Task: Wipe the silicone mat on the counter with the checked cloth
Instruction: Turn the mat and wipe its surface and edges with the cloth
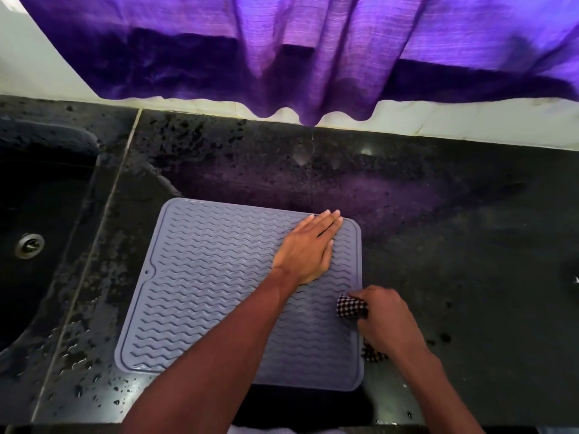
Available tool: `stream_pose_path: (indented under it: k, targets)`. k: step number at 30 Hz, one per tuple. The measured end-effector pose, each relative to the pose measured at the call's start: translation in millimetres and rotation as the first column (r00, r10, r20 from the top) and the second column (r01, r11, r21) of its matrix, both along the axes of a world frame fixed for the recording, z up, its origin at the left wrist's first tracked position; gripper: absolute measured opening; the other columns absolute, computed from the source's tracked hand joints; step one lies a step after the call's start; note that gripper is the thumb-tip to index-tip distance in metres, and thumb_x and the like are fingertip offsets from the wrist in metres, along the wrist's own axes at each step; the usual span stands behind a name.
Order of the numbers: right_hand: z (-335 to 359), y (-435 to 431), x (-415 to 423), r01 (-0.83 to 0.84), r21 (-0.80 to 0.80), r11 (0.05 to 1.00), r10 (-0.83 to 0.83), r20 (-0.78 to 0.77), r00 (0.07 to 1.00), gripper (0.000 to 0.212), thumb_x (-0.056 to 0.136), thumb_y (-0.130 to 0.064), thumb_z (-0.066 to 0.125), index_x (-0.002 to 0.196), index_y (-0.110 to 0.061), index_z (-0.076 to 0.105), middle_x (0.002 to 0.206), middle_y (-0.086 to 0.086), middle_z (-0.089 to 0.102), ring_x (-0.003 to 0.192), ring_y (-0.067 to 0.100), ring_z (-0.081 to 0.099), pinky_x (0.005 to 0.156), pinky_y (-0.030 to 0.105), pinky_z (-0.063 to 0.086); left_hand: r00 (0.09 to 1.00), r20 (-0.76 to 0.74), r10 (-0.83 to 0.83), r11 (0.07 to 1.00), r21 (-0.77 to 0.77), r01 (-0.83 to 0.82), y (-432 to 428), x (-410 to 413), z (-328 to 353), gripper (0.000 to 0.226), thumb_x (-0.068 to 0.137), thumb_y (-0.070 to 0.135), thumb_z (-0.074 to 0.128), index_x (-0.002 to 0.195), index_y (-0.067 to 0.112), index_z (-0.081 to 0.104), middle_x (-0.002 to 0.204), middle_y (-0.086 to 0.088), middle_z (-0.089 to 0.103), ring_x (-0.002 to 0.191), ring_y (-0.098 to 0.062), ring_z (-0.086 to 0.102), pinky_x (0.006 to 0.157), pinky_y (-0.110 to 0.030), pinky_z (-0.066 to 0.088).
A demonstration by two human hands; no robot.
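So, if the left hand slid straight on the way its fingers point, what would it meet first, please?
The left hand would likely first cross the raised rim of the silicone mat at its far right corner; beyond, only dark counter shows.

No legible text or labels.

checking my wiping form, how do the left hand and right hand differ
The left hand lies flat, fingers straight, on the silicone mat; the right hand is curled round the checked cloth. The left hand sits farther up the mat, the right hand at its right edge. Both are at the mat's right side.
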State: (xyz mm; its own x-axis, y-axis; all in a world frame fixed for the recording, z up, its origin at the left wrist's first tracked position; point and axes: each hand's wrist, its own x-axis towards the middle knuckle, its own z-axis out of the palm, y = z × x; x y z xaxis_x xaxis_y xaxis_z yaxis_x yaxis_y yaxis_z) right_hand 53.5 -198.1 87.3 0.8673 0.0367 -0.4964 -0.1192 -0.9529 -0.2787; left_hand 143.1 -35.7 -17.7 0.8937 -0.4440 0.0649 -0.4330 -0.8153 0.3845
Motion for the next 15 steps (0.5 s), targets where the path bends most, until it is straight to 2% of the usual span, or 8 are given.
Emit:
stream_pose_path:
  k: [2,5,7,12,15]
  targets:
    - [1,-2,15,0.061,0.042,0.997,-0.06,-0.018,0.998,0.046,0.069,-0.005,0.054,0.103,-0.031,0.071,0.094,0.001,0.071,0.087,0.023,0.066,0.078,0.036,0.057,1.0,0.003,-0.002,1.0,-0.005,0.002,0,0,0,0.061,0.101,0.03,0.022,0.159,0.012,0.034,0.165,-0.003,0.032,0.153,-0.018,0.028,0.127,-0.036,0.018]
    - [3,-2,42,0.123,0.045,0.991,-0.129,0.15,0.98,0.04,0.07,-0.004,0.055,0.097,-0.029,0.072,0.09,0.004,0.071,0.084,0.028,0.067,0.075,0.036,0.056,1.0,-0.004,-0.005,1.0,-0.007,0.005,-1,1,1,0.061,0.102,0.03,0.02,0.158,0.012,0.034,0.165,-0.003,0.032,0.153,-0.018,0.028,0.127,-0.035,0.016]
    - [3,6,52,0.088,0.006,0.996,-0.087,0.237,0.968,0.031,0.072,-0.006,0.059,0.093,-0.025,0.071,0.088,0.004,0.069,0.084,0.029,0.064,0.071,0.035,0.053,1.0,-0.011,-0.007,1.0,-0.015,0.006,-1,1,1,0.062,0.101,0.03,0.019,0.158,0.012,0.035,0.165,-0.003,0.032,0.153,-0.018,0.028,0.127,-0.035,0.016]
    - [-7,22,24,0.002,-0.089,0.996,0.019,0.238,0.971,0.041,0.073,-0.002,0.062,0.111,-0.018,0.067,0.103,0.004,0.059,0.097,0.027,0.051,0.072,0.036,0.049,1.0,0.003,0.0,1.0,-0.02,0.0,0,2,0,0.06,0.102,0.029,0.022,0.158,0.012,0.036,0.165,-0.003,0.033,0.153,-0.018,0.029,0.127,-0.035,0.018]
    - [-10,19,-1,-0.028,-0.116,0.993,0.055,0.236,0.97,0.049,0.072,-0.003,0.063,0.119,-0.017,0.063,0.103,0.004,0.058,0.097,0.026,0.05,0.071,0.036,0.05,1.0,0.009,-0.001,1.0,-0.001,0.001,-1,0,-1,0.061,0.102,0.03,0.022,0.158,0.012,0.034,0.166,-0.003,0.032,0.153,-0.017,0.027,0.127,-0.036,0.018]
